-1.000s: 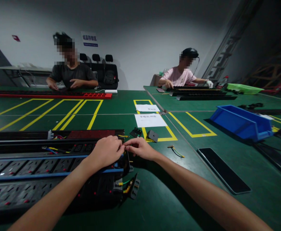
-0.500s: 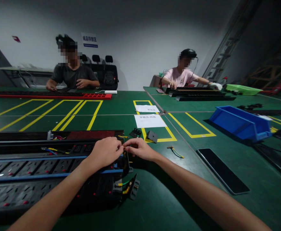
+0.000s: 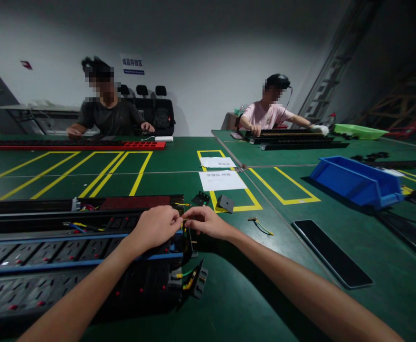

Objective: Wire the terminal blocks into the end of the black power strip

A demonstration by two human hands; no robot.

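Note:
My left hand (image 3: 160, 225) rests over the right end of a blue-edged power strip (image 3: 97, 260), thumb and fingers pinched together. My right hand (image 3: 208, 222) meets it from the right, thumb and forefinger closing at the same spot. A thin yellowish bit, perhaps a wire end, shows between the fingertips, mostly hidden. Below the hands a black end bracket (image 3: 193, 249) hangs at the strip's end. Closer to me lies another black power strip (image 3: 140, 285) with red dots, a green-yellow wire (image 3: 186, 274) and a loose end cap (image 3: 200, 281) at its end.
A short wire (image 3: 261, 226), a black bracket (image 3: 225, 203) and a phone (image 3: 331, 251) lie to the right. A blue bin (image 3: 357, 183) stands beyond. Paper labels (image 3: 222, 180) lie on the green table. Two people work across it, near a red strip (image 3: 147, 145) and black rails (image 3: 293, 141).
My hands stay pinched together at the strip's end, with little movement. Across the table, the left person's hand has shifted to the right. The view has tilted slightly.

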